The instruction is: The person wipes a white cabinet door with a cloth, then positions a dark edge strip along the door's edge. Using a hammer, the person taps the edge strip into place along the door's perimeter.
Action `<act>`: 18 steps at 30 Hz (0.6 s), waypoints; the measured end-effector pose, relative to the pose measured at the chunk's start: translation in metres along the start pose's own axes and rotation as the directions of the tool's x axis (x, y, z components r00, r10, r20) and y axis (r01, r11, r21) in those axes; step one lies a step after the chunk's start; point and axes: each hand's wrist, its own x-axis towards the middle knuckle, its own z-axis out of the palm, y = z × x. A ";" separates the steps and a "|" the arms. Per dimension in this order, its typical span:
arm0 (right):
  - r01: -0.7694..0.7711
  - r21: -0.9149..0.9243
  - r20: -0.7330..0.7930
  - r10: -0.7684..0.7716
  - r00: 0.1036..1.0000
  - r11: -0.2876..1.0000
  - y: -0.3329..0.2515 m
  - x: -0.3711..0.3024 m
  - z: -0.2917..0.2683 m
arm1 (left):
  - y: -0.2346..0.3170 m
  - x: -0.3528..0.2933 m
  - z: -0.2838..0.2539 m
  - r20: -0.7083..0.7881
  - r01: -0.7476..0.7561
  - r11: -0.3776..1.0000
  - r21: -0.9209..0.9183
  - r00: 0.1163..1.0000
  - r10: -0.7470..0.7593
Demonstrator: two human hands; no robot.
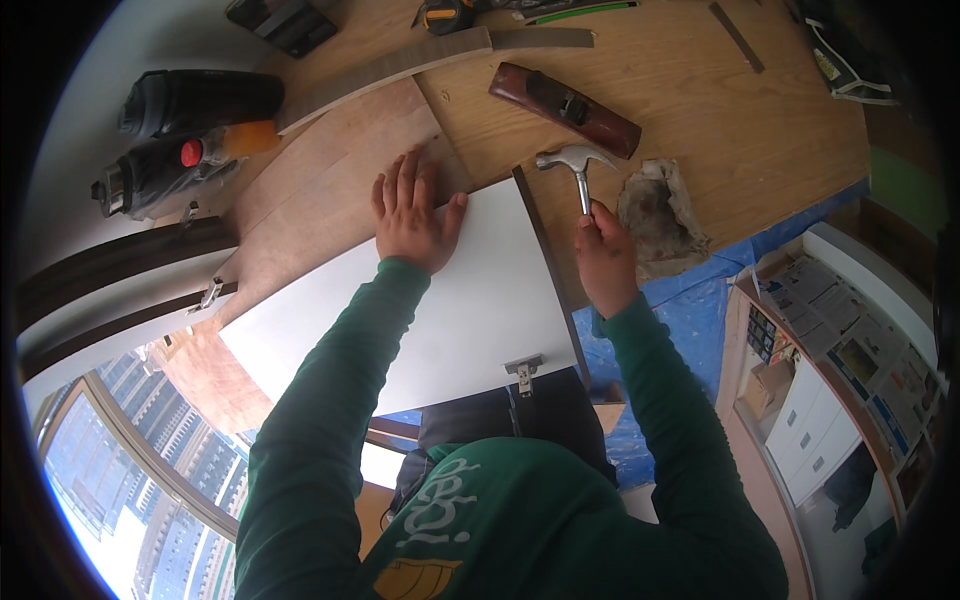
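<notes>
My left hand [412, 215] lies flat across the far edge of a white panel [470, 290], its fingers spread and reaching past onto the wood behind. My right hand [607, 258] is wrapped round the handle of a claw hammer [580, 175], just right of the panel. The hammer's metal head points away from me, beside the panel's dark edge strip [548, 255]. A metal cabinet hinge [523, 372] is fixed near the panel's near right corner. Beyond the hammer lies a reddish-brown hand plane [565, 108]. A stained, crumpled cloth-like piece [662, 218] rests to the hammer's right.
Dark bottles [210, 100] and an orange drink bottle [235, 143] stand at the far left. Long wood strips [400, 68] and a tape measure [445, 15] lie at the back of the wooden worktop [760, 130]. Hinged door panels [130, 270] lean left. A cabinet [815, 420] stands right.
</notes>
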 end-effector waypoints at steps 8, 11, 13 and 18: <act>0.002 -0.084 -0.050 -0.006 0.999 0.996 -0.005 -0.008 0.005 | 0.001 0.000 -0.001 -0.001 -0.002 1.000 -0.009 1.000 0.002; 0.118 -0.114 0.009 -0.118 0.993 0.986 -0.006 -0.009 0.008 | 0.001 0.001 -0.001 0.000 -0.007 1.000 -0.011 1.000 0.007; 0.046 -0.019 -0.032 -0.047 0.998 0.999 -0.009 -0.010 0.005 | 0.001 0.000 0.000 0.000 -0.003 1.000 -0.012 1.000 0.003; 0.114 -0.172 -0.042 -0.122 0.992 0.978 -0.010 -0.016 0.012 | 0.001 0.001 -0.001 0.009 -0.004 1.000 -0.015 1.000 0.004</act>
